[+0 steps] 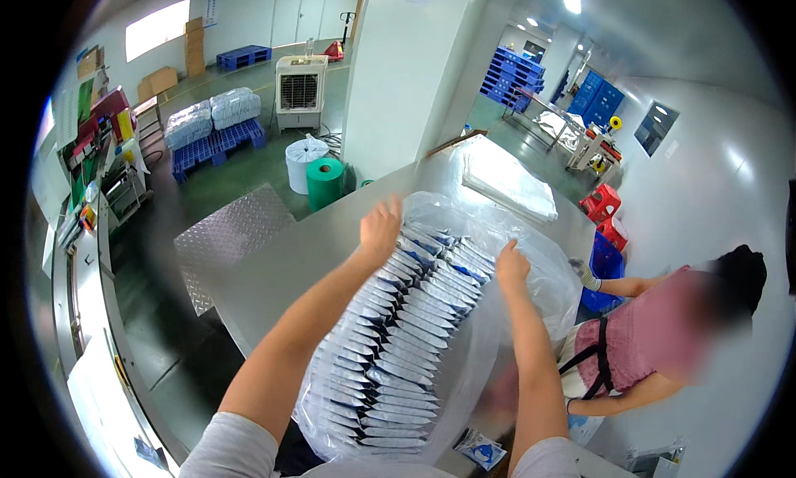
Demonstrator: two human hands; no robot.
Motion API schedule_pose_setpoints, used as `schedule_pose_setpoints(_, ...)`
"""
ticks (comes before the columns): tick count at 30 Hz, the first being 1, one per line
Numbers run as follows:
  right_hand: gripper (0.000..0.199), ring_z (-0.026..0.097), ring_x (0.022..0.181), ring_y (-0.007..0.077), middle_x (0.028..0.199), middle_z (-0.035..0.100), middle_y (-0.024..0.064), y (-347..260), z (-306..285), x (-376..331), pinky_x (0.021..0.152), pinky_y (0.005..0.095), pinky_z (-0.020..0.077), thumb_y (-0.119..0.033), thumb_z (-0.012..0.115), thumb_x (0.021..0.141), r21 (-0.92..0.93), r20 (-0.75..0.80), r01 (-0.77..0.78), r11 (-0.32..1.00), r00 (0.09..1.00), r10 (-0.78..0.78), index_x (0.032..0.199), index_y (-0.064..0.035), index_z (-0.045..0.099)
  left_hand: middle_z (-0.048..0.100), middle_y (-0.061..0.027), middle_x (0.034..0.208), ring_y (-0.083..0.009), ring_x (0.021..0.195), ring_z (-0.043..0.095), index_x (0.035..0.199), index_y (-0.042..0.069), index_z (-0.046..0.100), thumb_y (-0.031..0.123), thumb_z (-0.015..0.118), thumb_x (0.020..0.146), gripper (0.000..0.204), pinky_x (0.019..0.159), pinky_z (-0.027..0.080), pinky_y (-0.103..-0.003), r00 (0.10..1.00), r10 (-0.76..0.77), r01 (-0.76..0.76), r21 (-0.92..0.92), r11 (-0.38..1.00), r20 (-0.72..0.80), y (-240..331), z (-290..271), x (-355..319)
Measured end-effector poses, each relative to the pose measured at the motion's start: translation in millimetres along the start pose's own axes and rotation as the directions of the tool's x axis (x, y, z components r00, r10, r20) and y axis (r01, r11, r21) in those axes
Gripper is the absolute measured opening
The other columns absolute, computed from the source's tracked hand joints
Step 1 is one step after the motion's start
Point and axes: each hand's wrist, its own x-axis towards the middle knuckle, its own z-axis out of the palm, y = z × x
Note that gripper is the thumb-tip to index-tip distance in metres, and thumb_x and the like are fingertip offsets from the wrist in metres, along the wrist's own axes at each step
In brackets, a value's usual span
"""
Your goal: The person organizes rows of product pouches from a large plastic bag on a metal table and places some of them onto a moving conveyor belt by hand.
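So from the head cam, you've got both arms stretched out over a big clear plastic bag (464, 345) lying on the steel table (282, 262), and it's stuffed with two long rows of flat white-and-blue packets (398, 337) stacked on edge. Your left hand (380, 227) sits at the far end of the left row, fingers curled down over the top of the packets and the bag film, so it's gripping there. Your right hand (512, 266) is at the far end of the right row, fingers bent onto the plastic too, though you can't really tell how tight that hold is. Further back on the table lies a pile of flat clear bags (510, 179). To your right, a person in a pink top (655, 337) works beside a blue crate (605, 266). One loose packet (481, 449) lies near the table edge.
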Motion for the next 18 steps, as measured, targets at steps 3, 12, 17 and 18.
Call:
schedule_pose_setpoints(3,0.02,0.065,0.071,0.0334,0.077,0.066,0.016,6,-37,26,0.063,0.0445,0.0513,-0.021,0.052,0.087,0.085,-0.133,0.192,0.978,0.975,-0.179,0.089,-0.0069,0.067,0.069,-0.0122,0.088,-0.0302,0.082,0.068,0.09,0.005,0.067,0.014,0.061,0.081,0.014,0.069,0.055,-0.039,0.983,0.128,-0.137,0.066,0.988,0.132,-61,-23,28)
schedule_pose_setpoints(12,0.031,0.065,0.08,0.0261,0.09,0.065,0.0125,46,-64,-29,0.073,0.0362,0.0493,-0.023,0.051,0.093,0.825,-0.012,0.164,0.541,0.962,-0.273,0.118,-0.0044,0.049,0.056,-0.018,0.114,-0.0341,0.1,0.058,0.116,0.007,0.053,0.024,0.068,0.078,0.044,0.087,0.047,-0.042,0.922,0.355,-0.376,-0.14,0.916,-0.153,-65,-113,-19)
schedule_pose_setpoints(17,0.034,0.06,0.087,0.0178,0.102,0.059,0.0092,75,-73,-150,0.077,0.0319,0.048,-0.025,0.048,0.096,0.962,0.087,-0.053,0.267,0.99,-0.115,0.124,-0.0056,0.044,0.054,-0.0164,0.121,-0.0328,0.112,0.053,0.124,-0.002,0.047,0.042,0.073,0.071,0.073,0.098,0.041,-0.042,0.517,0.85,-0.603,-0.659,0.448,0.105,-36,-161,-201)
schedule_pose_setpoints(18,0.033,0.06,0.087,0.0175,0.101,0.059,0.0088,70,-54,-181,0.077,0.0315,0.0479,-0.026,0.047,0.097,0.957,0.15,-0.115,0.266,0.982,-0.118,0.122,-0.0053,0.045,0.056,-0.0152,0.118,-0.031,0.109,0.055,0.123,-0.002,0.049,0.044,0.072,0.071,0.073,0.096,0.043,-0.041,0.438,0.885,-0.623,-0.657,0.425,0.157,-32,-170,-238)
